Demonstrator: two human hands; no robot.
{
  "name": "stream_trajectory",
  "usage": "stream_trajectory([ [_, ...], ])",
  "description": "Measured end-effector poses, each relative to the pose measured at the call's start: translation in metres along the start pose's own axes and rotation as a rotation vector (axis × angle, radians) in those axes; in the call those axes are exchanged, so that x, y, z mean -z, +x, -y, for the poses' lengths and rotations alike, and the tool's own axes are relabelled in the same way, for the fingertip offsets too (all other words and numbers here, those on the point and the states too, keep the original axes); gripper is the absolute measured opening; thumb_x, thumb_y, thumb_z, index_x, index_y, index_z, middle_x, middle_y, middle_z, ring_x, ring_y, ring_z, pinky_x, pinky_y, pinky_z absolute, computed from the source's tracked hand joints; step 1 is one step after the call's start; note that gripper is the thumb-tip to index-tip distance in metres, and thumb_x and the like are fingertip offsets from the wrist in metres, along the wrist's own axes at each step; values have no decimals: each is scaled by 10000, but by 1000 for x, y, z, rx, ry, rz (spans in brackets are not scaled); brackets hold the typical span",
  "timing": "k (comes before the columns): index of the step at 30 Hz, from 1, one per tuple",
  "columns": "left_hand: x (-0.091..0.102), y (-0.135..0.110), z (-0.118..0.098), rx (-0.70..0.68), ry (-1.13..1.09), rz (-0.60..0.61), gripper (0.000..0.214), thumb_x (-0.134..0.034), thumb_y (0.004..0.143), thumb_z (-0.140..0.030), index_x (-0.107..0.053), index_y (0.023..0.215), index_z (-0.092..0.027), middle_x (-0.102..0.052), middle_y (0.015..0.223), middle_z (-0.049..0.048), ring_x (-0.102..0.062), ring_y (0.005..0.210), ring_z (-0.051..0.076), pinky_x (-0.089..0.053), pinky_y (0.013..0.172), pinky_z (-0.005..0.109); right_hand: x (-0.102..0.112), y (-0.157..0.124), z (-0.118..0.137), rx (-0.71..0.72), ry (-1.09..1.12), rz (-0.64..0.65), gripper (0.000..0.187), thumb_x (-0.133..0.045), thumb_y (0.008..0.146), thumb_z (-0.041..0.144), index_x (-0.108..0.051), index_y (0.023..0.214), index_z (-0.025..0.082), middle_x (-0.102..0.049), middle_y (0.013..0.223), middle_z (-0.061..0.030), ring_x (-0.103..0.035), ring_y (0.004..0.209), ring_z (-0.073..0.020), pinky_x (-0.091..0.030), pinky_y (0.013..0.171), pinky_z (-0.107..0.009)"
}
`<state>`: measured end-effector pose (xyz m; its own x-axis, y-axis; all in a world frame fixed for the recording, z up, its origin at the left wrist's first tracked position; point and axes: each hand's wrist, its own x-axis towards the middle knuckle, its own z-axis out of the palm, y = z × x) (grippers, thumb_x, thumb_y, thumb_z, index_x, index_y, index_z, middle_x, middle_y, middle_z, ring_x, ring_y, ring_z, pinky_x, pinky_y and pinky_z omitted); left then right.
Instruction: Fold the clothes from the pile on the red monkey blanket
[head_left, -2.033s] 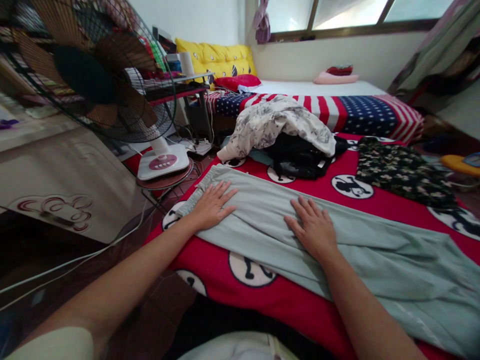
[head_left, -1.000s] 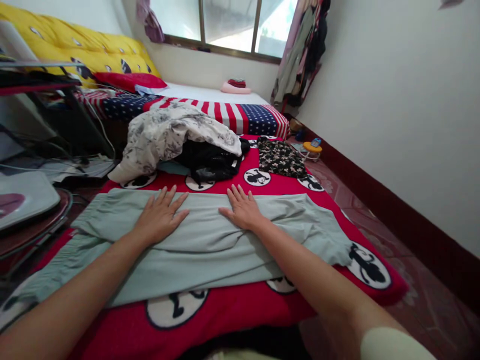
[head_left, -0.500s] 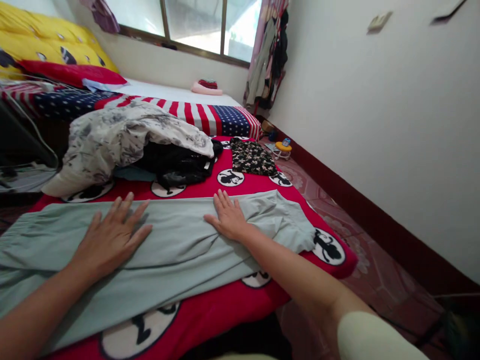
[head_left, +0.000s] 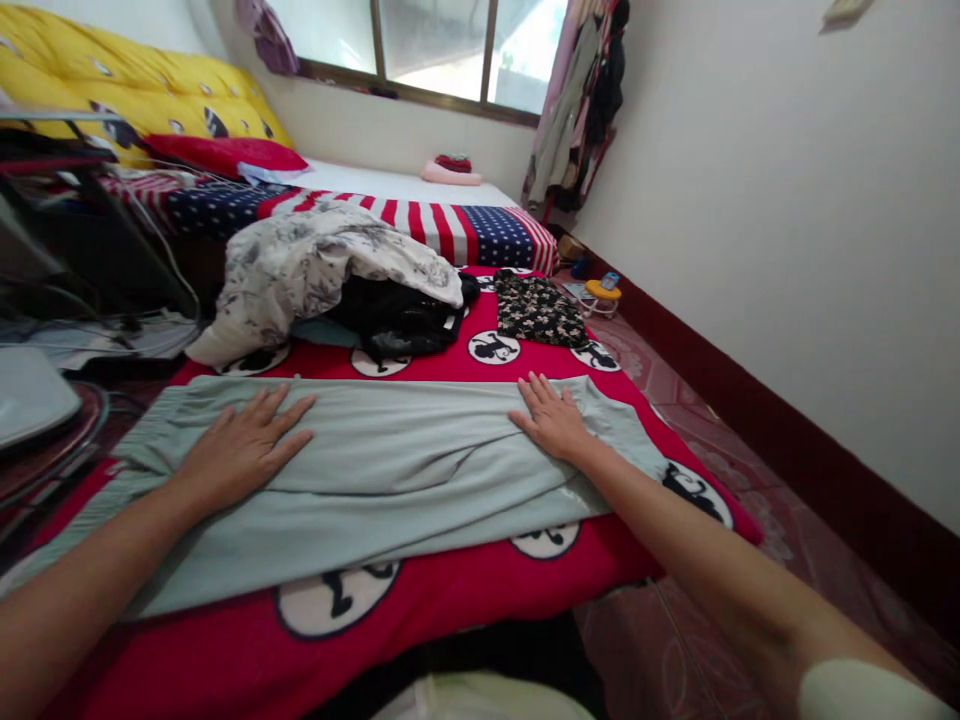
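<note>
Pale green pants (head_left: 390, 450) lie stretched out lengthwise, with a gathered waistband at the left, on a red blanket (head_left: 450, 600) printed with monkey figures in white circles. My left hand (head_left: 244, 450) rests flat on the cloth near the waistband, fingers spread. Toward the leg end at the right, my right hand (head_left: 553, 415) also presses flat, its fingers apart. Shallow creases run through the fabric between the two hands. Neither hand grips anything.
Behind the pants is a heap with a white floral cloth (head_left: 300, 270) and black clothing (head_left: 405, 315). A folded black floral garment (head_left: 540, 308) lies right of it. Farther back stands a bed with a flag-patterned cover (head_left: 427, 225). A small yellow stool (head_left: 603, 290) stands by the wall.
My right hand has slid right along the pants toward the leg end. My left hand stays near the waistband. The view has turned left, showing more of the left side.
</note>
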<state>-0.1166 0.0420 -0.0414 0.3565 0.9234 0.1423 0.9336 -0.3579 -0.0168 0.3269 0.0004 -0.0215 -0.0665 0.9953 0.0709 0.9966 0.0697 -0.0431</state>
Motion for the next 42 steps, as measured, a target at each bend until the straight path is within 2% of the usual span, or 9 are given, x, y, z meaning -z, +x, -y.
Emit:
stream_trajectory([
  [3, 16, -3, -27, 14, -122, -116, 599, -268, 961, -442, -316, 1488, -162, -258, 1577, 167, -233, 1454, 332, -286, 1107, 579, 8, -7, 28, 84, 77, -113, 582, -410, 960, 459, -395, 1453, 151, -341, 1540, -175, -274, 1433, -296, -200, 1125, -556],
  [5, 28, -11, -56, -124, -220, -215, 519, -322, 973, -396, -388, 1446, -192, -320, 1553, 149, -313, 1424, 286, -307, 1122, 518, 13, -17, 50, 240, 215, -222, 419, -448, 958, 376, -556, 1310, 176, -529, 1399, -146, -469, 1290, -246, -318, 1076, -443],
  [7, 36, -24, -87, -318, -299, -283, 362, -416, 963, -327, -567, 1282, -247, -530, 1397, 104, -492, 1279, 238, -396, 1071, 435, 13, -30, 66, 392, 343, -278, 262, -457, 955, 291, -677, 1069, 204, -675, 1126, -91, -600, 1033, -186, -413, 934, -333],
  [9, 39, -37, -113, -450, -336, -335, 235, -483, 942, -267, -672, 1081, -259, -676, 1106, 66, -608, 1030, 196, -484, 932, 352, 10, -41, 74, 471, 403, -299, 219, -477, 936, 230, -692, 896, 211, -685, 905, -49, -605, 854, -163, -419, 809, -297],
  [13, 37, -47, -141, -458, -363, -371, 166, -542, 920, -253, -692, 985, -222, -662, 846, 45, -583, 803, 172, -486, 745, 296, 3, -49, 75, 462, 414, -307, 175, -520, 919, 206, -692, 883, 205, -659, 832, -27, -582, 794, -155, -377, 747, -289],
  [19, 34, -28, -147, -319, -369, -280, 226, -511, 939, -316, -711, 886, -227, -647, 798, 37, -584, 793, 177, -457, 697, 287, 10, -38, 82, 347, 372, -197, 261, -512, 956, 312, -732, 858, 210, -639, 806, -27, -569, 731, -146, -373, 704, -277],
  [28, 30, -19, -154, -145, -441, -107, 215, -705, 810, -368, -715, 994, -256, -646, 926, 27, -600, 898, 213, -463, 741, 307, 10, -25, 98, 245, 446, -54, 64, -707, 783, 231, -704, 843, 208, -646, 820, -7, -576, 718, -135, -390, 666, -249],
  [36, 36, -19, -151, -231, -520, -103, 79, -614, 879, -236, -645, 814, -204, -612, 839, 17, -566, 823, 186, -420, 740, 303, 24, -26, 92, 360, 556, -112, 96, -632, 710, 94, -629, 677, 184, -597, 692, 18, -536, 656, -119, -358, 690, -263],
  [42, 43, -27, -151, -332, -544, -164, 68, -587, 892, -258, -590, 881, -191, -616, 966, 47, -558, 925, 209, -412, 820, 341, 21, -40, 82, 434, 575, -164, 113, -608, 714, 75, -579, 716, 185, -593, 747, 5, -545, 735, -142, -360, 750, -285],
])
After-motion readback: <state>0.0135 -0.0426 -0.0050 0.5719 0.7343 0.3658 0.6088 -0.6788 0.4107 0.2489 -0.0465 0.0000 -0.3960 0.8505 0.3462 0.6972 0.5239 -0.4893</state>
